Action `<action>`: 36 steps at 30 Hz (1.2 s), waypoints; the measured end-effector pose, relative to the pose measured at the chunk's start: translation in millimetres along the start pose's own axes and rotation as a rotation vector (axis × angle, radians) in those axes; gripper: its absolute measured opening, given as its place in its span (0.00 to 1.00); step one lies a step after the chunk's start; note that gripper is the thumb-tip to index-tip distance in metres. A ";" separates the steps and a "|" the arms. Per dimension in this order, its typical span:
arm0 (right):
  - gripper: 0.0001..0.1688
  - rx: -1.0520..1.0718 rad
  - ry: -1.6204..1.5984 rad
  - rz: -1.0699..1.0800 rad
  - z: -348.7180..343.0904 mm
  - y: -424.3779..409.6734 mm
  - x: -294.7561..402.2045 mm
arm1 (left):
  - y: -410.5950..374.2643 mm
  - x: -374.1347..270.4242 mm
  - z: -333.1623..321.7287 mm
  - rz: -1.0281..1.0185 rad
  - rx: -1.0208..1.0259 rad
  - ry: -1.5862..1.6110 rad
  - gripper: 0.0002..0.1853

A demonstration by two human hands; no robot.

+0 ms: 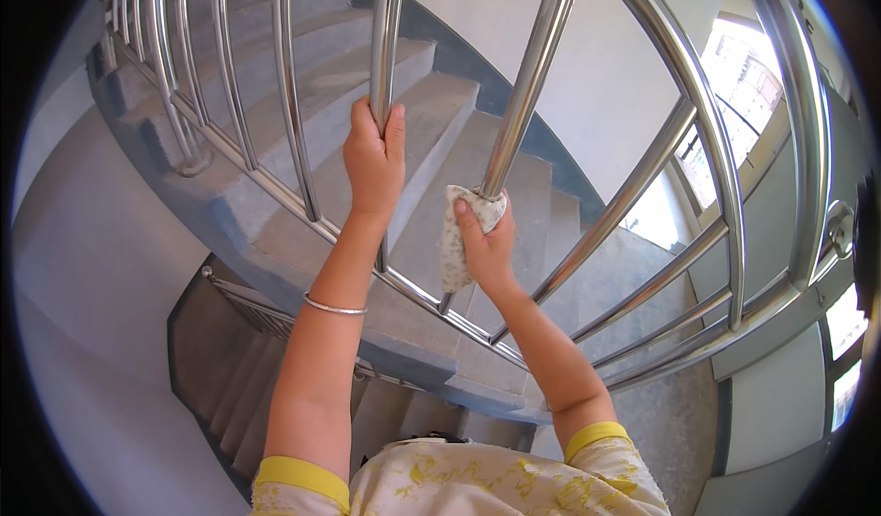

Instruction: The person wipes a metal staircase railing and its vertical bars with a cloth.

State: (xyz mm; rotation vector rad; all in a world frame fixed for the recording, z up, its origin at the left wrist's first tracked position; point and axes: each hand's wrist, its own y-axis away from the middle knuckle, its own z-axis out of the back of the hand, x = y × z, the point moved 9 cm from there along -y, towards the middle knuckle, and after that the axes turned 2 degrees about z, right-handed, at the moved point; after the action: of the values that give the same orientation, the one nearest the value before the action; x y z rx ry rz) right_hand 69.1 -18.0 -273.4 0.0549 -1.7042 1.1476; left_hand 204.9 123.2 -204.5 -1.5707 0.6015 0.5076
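Note:
My left hand (375, 154) is closed around an upright metal baluster (387, 41) of the stair railing. To its right, my right hand (490, 240) grips a pale, mottled cloth (454, 254), which is wrapped about the neighbouring baluster (530, 79). A flap of the cloth hangs down on the left of that bar, and the bar's foot shows below it. Both bars run down to a shiny bottom rail (413, 286). The fingers of my right hand are partly hidden behind the cloth and bar.
Concrete steps (440, 110) rise behind the railing to the upper left. A curved metal handrail post (802, 137) stands on the right, near a bright window (740, 96). Below the railing, a lower stair flight (241, 371) drops away past the slab edge (413, 357).

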 end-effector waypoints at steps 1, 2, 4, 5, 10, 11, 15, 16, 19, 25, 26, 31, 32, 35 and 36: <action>0.16 0.011 0.023 0.007 0.9 -3.2 5.0 | -0.5 -0.7 -0.1 -0.008 -0.003 -0.007 0.13; 0.16 0.024 0.028 0.032 2.1 -11.1 14.8 | -1.8 -2.5 -0.3 -0.018 -0.001 -0.009 0.13; 0.16 0.057 0.023 0.070 -1.7 -35.8 45.8 | -1.8 -2.4 2.1 -0.035 0.004 -0.035 0.13; 0.17 0.074 -0.024 0.034 -2.7 -50.2 64.3 | -0.7 -0.4 0.5 -0.015 0.016 -0.013 0.13; 0.18 -0.055 -0.037 0.096 -3.7 -69.9 93.1 | -0.7 -0.8 3.6 -0.048 -0.022 0.054 0.11; 0.19 -0.083 -0.023 0.108 -3.6 -65.9 90.4 | -1.6 -0.2 4.1 -0.052 -0.026 0.049 0.11; 0.18 -0.165 0.017 0.088 5.2 -40.9 65.5 | 1.2 -0.7 -1.3 -0.055 -0.042 0.054 0.11; 0.18 -0.174 0.011 0.067 5.3 -34.3 54.5 | 0.6 -1.0 -0.6 -0.059 -0.052 0.051 0.11; 0.18 -0.148 0.036 0.030 4.4 -12.0 26.0 | 1.3 -5.9 2.6 -0.073 -0.072 0.019 0.10; 0.18 -0.117 0.039 -0.046 3.1 34.3 -37.7 | 2.0 -5.9 4.9 -0.071 -0.080 0.033 0.10; 0.17 -0.107 0.043 -0.067 2.2 43.0 -49.5 | 1.5 -5.5 5.1 -0.073 -0.071 0.021 0.11; 0.16 -0.030 -0.016 -0.194 -1.3 80.5 -111.2 | -0.5 -4.1 2.2 -0.045 -0.017 -0.007 0.12; 0.16 0.002 -0.040 -0.239 -2.0 80.4 -117.0 | -1.3 -3.7 2.0 -0.053 -0.020 -0.006 0.13; 0.16 0.047 -0.066 -0.292 0.3 63.1 -94.8 | -1.9 -1.9 -0.8 -0.078 -0.033 0.013 0.12; 0.16 0.055 -0.069 -0.293 0.0 48.9 -75.5 | -2.1 -3.5 0.3 -0.093 -0.047 0.028 0.11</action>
State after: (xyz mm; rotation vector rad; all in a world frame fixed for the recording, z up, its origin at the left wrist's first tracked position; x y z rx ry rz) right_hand 78.5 -26.3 -362.5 0.3707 -1.6595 0.9815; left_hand 203.6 123.8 -200.7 -1.6445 0.5385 0.4329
